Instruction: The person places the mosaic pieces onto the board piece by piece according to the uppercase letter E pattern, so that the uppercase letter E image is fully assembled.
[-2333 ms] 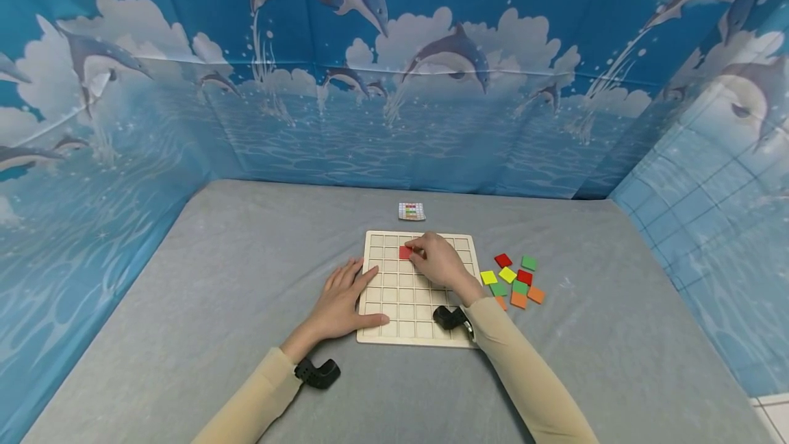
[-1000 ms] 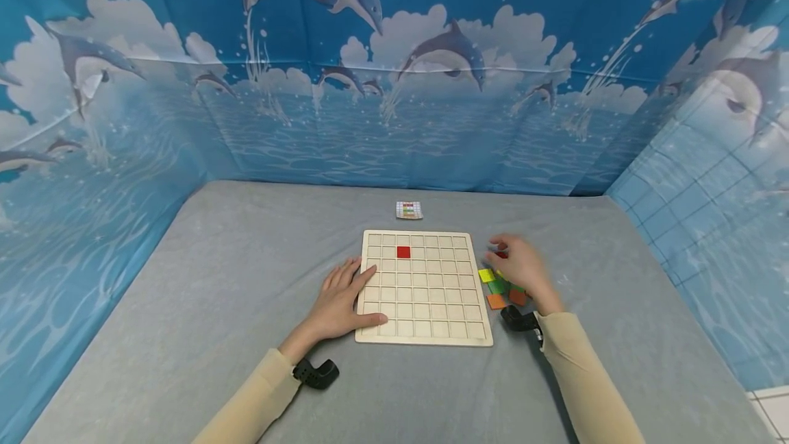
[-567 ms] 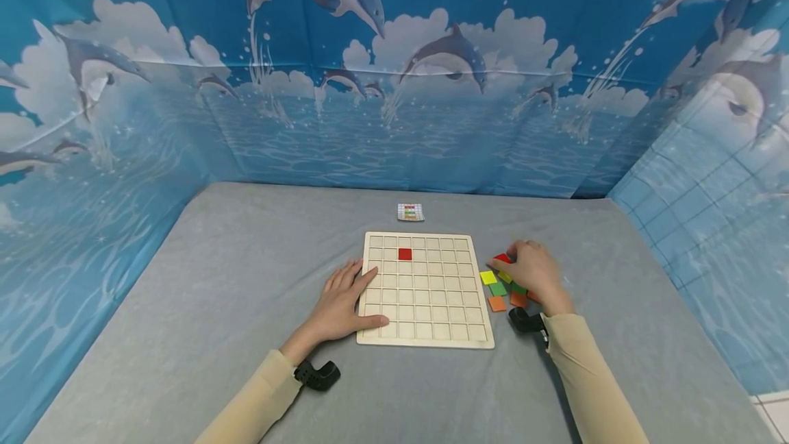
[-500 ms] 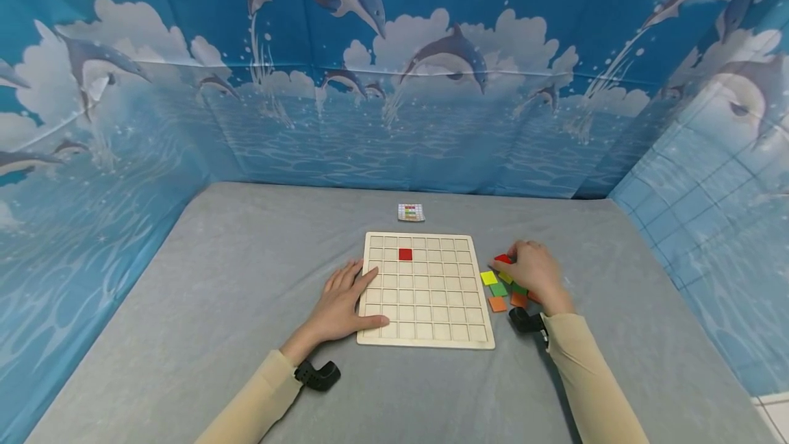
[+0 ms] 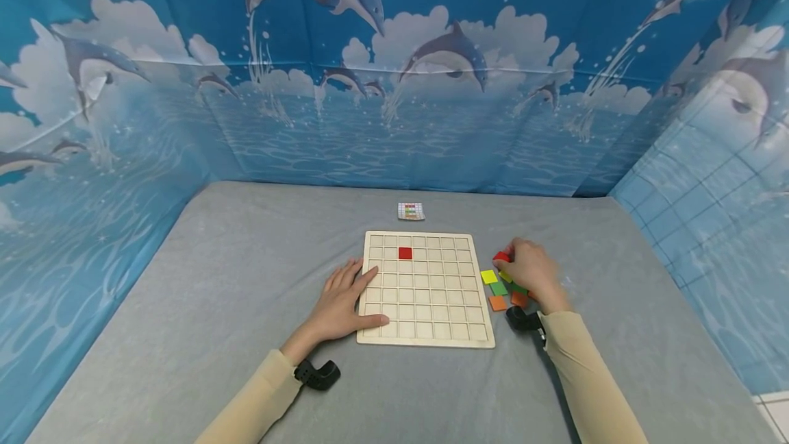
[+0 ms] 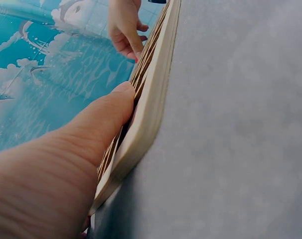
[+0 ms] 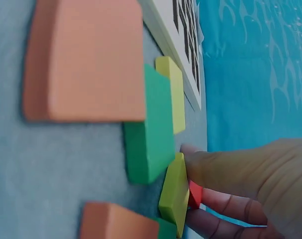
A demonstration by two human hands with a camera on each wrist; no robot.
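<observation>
Having left one flat red square tile (image 5: 405, 253) in the pale wooden grid board (image 5: 425, 334), the right hand (image 5: 533, 273) now sits over the loose coloured tiles beside it, fingers pinching another red square tile (image 5: 500, 256).

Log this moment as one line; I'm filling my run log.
left hand: rests on wooden grid board | right hand: pinches red square tile | placed red tile: on board
</observation>
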